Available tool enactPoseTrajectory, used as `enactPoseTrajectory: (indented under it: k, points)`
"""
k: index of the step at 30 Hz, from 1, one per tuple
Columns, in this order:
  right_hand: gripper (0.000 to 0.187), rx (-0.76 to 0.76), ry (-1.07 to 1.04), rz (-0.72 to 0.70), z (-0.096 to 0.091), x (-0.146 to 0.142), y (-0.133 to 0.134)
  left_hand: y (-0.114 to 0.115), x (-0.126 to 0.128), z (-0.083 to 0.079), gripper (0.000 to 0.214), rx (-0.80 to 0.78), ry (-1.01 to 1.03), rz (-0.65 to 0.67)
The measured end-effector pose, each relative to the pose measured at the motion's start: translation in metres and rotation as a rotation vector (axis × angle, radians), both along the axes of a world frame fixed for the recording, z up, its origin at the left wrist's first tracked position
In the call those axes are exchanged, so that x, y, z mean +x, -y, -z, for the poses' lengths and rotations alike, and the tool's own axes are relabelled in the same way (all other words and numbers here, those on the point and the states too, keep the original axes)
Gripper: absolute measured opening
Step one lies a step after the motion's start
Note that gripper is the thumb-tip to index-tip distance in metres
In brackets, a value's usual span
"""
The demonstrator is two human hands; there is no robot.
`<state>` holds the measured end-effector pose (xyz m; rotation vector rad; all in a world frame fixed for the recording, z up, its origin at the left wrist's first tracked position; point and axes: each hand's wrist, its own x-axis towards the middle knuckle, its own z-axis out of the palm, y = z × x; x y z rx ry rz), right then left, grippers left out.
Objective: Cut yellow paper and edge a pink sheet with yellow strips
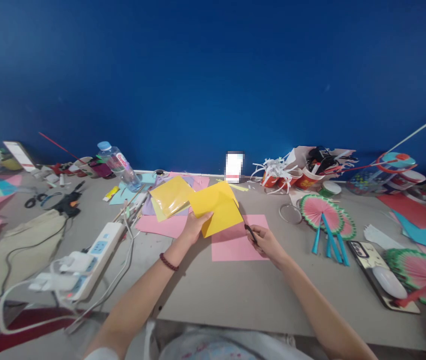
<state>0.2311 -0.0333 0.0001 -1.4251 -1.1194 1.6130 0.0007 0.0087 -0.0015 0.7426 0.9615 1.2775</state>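
My left hand (194, 226) pinches the lower left edge of a folded yellow paper sheet (218, 206), held up above the grey table (235, 295). My right hand (267, 242) is closed around black-handled scissors (251, 232), whose blades meet the paper's right edge. Under my hands a pink sheet (235, 246) lies flat. A second yellow sheet (170, 197) rests to the left on purple and pink papers.
A white power strip (91, 259) with cables lies at the left, with a water bottle (119, 165) behind it. Pink-and-green paper fans (325, 214) with blue sticks, a phone (366, 255), a white mouse (388, 282) and cups of paper scraps (284, 177) fill the right.
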Motion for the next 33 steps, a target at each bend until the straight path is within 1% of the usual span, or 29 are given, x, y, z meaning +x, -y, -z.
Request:
enactPoseTrajectory:
  k: [4, 11, 14, 18, 26, 33]
  points:
    - [0.041, -0.027, -0.034, -0.005, 0.0, 0.0, 0.001, 0.0, 0.0, 0.0, 0.057, 0.007, -0.03, 0.019]
    - [0.045, -0.016, -0.129, -0.044, 0.009, 0.003, -0.001, 0.0, 0.0, -0.001, 0.052, -0.008, -0.048, 0.046]
    - [0.046, -0.029, -0.134, -0.052, 0.008, 0.003, 0.0, 0.001, 0.0, 0.0, 0.049, 0.004, -0.112, 0.031]
    - [0.046, -0.047, -0.129, -0.051, 0.002, 0.002, 0.002, 0.002, -0.001, -0.001, 0.046, 0.035, -0.173, 0.047]
    - [0.049, -0.044, -0.188, -0.03, 0.004, 0.003, 0.001, 0.006, -0.001, -0.007, 0.049, 0.036, -0.22, 0.118]
    - [0.049, -0.047, -0.185, -0.018, 0.005, 0.004, 0.0, 0.009, 0.001, -0.001, 0.054, 0.049, -0.211, 0.197]
